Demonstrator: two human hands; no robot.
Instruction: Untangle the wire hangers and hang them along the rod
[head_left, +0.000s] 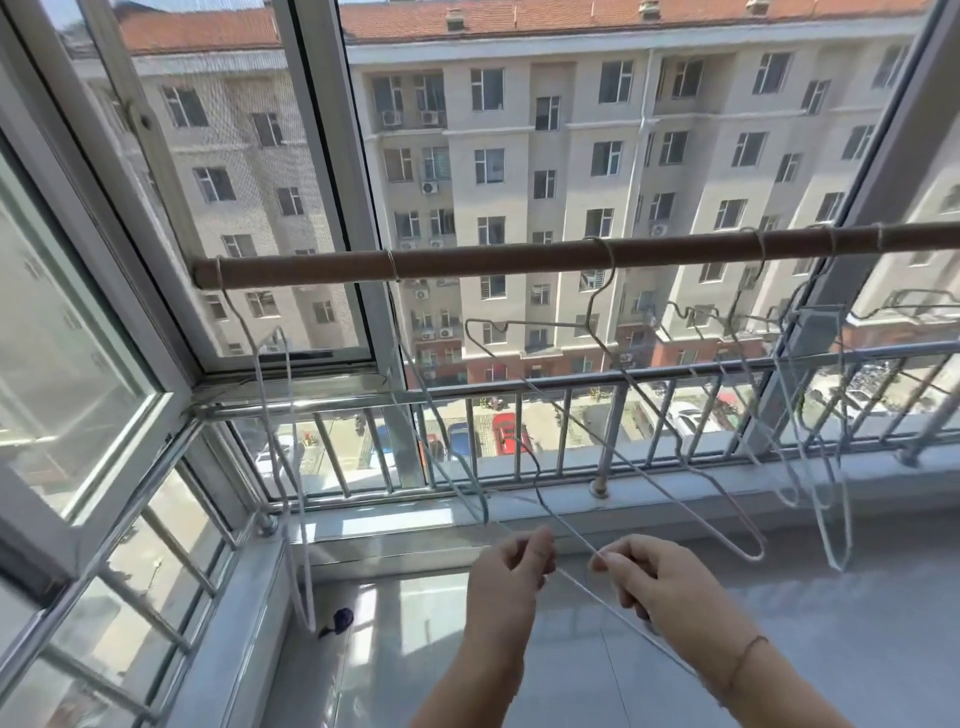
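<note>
The setting is a glazed balcony with a grey tiled sill (883, 597), a metal guard railing (597, 375) outside the glass and an apartment block (571, 156) opposite. A brown rod (493, 255) runs horizontally across the window at mid-height.

Six hooks sit on the rod, spaced from its left end to the right edge of the view. The leftmost hanger (258, 374) hangs well apart from the others and reaches down to the sill. The central hanger (609, 260) hangs turned, with its shoulder extending down to the right. The hangers at the right end overlap one another.

One loose hanger (569, 528) is off the rod, held low in the centre, below the rod and in front of the railing. Its hook points upward.

- The left hand (511, 566) pinches the wire between thumb and curled fingers.
- The right hand (649, 577) pinches the wire at its fingertips, just beside the left hand. A thin bracelet (748, 654) circles its wrist.

The loose hanger's hook appears close to a bluish hanger on its left; contact cannot be confirmed. A small dark object (340, 618) lies on the sill at left.
</note>
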